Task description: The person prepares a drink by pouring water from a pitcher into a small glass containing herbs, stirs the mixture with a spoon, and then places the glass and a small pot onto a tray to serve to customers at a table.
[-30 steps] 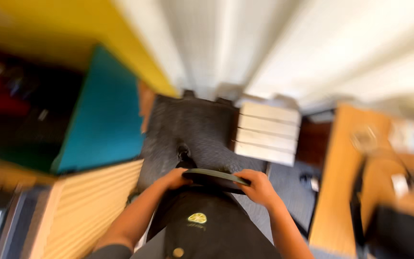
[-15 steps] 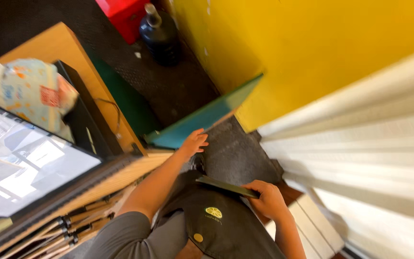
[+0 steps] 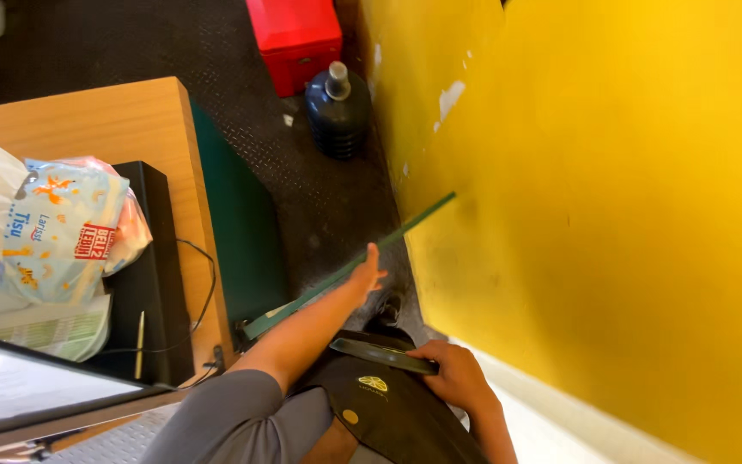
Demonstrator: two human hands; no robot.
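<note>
- Green panel [image 3: 349, 268]: thin flat board seen edge-on, long and dark green, leaning slantwise from the floor up to the yellow wall [image 3: 611, 215].
- Left hand [image 3: 366, 274]: fingers spread open, resting on the panel's edge.
- Right hand [image 3: 455, 375]: clamped on a flat dark tablet [image 3: 383, 355] over a black apron [image 3: 397, 408].
- Wooden table [image 3: 113, 129] sits left, well apart.

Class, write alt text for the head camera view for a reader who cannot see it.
A person's left hand reaches to a thin green panel leaning at a yellow wall, while the right hand holds a flat dark object. A wooden desk stands left.
</note>
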